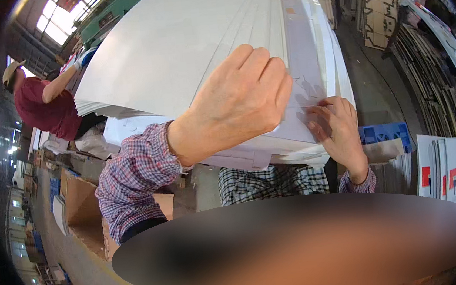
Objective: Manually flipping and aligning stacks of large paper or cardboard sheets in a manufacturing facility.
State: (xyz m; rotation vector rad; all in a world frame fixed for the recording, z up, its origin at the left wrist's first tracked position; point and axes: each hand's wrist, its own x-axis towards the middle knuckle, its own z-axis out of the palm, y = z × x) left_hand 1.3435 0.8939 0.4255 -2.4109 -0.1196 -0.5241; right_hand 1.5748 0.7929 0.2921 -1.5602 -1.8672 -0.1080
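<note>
1 left hand [242, 92]: fisted over white sheets [170, 41], hold unclear
1 right hand [341, 132]: fingers bent, parted, at paper stack [304, 49] corner

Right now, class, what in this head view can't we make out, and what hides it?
Head view, centre: fingertips of the left hand, and anything they hold, hidden under its own fist.
Head view, top: far end of the paper stack, cut off by the upper edge.
Head view, bottom: lower part of the checked cloth, covered by a blurred oval.
Head view, left: what the co-worker's glove touches, too small to tell.
</note>
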